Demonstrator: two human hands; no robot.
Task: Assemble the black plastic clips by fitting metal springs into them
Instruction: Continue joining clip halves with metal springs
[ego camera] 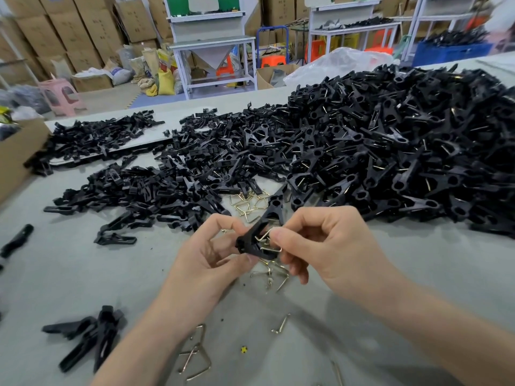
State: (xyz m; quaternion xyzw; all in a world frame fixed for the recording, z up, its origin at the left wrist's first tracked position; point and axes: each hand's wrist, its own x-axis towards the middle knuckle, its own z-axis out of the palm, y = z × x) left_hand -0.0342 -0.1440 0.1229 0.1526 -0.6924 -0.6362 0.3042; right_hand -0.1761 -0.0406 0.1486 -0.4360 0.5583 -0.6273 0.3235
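Note:
My left hand (211, 254) grips a black plastic clip (260, 228) by its lower end, holding it tilted above the table. My right hand (323, 243) pinches a bent metal spring (264, 235) between thumb and forefinger, pressed against the clip's middle. A second spring wire (274, 249) shows just under my right fingers. Loose gold-coloured springs (250, 203) lie on the table beyond my hands, and more springs (271, 273) lie directly beneath them.
A large heap of assembled clips (390, 151) fills the right of the grey table (69, 274). Unassembled black halves (156, 185) spread across the left and middle. A few clips (92, 338) and springs (195, 355) lie near me. A cardboard box (16, 154) stands at left.

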